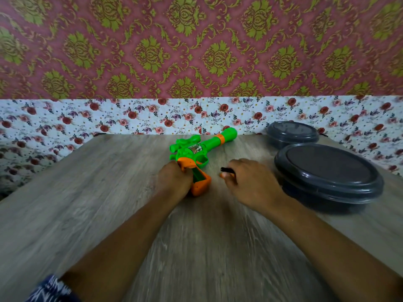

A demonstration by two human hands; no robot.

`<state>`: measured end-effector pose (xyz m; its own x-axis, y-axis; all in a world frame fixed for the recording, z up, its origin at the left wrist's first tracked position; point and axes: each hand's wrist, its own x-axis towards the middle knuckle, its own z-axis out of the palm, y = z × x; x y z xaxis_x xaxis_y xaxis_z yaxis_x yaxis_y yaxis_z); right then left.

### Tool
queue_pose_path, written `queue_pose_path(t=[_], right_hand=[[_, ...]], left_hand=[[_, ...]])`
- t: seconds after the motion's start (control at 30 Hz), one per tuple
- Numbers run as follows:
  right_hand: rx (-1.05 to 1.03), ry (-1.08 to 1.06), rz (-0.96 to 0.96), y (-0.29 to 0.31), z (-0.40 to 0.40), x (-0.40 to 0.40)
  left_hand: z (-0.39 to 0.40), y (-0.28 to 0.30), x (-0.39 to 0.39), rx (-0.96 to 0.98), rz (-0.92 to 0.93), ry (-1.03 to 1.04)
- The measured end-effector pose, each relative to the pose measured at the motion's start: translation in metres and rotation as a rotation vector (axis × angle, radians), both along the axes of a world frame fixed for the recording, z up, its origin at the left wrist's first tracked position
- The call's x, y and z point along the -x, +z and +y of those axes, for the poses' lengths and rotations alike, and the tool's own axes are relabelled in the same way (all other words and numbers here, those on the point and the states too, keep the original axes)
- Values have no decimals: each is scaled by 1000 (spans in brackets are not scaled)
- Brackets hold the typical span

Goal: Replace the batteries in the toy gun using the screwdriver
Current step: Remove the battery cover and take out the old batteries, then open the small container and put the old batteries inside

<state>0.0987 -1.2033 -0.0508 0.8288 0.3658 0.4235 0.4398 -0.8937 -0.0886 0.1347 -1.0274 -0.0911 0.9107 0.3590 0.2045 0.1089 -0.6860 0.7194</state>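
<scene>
Toy gun looks like light hollow plastic, stiff and a bit slick, so it probably skids on the table unless pinned; best held at the grip, as it is now. It lies on its side mid-table, green body, orange grip and muzzle ring, barrel pointing away toward the wall. The grip's battery bay looks open, green inside; can't tell if cells are in it. Left hand is curled around the grip. Right hand pinches a small dark tool, likely the screwdriver, just beside the gun. Two dark lidded tubs sit right.
</scene>
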Motion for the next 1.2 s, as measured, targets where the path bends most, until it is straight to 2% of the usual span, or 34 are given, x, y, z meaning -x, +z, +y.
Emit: queue_pose_path(t=[0.1, 0.23, 0.43, 0.8, 0.9, 1.0, 1.1, 1.2], right_hand=[[54, 204, 88, -10, 11, 3], [92, 332, 221, -14, 13, 7], [106, 350, 285, -13, 11, 6], [11, 379, 341, -12, 5, 1], [-76, 388, 293, -8, -2, -3], [-145, 303, 156, 7, -16, -17], [63, 181, 77, 20, -35, -32], [325, 68, 95, 23, -63, -46]], left_hand=[[1, 2, 3, -110, -19, 1], [6, -2, 0, -94, -41, 5], [7, -5, 1, 22, -79, -7], [2, 1, 8, 60, -136, 23], [1, 6, 9, 52, -172, 27], [-2, 16, 7, 25, -245, 16], [-11, 23, -1, 28, -299, -43], [-33, 27, -19, 13, -294, -132]])
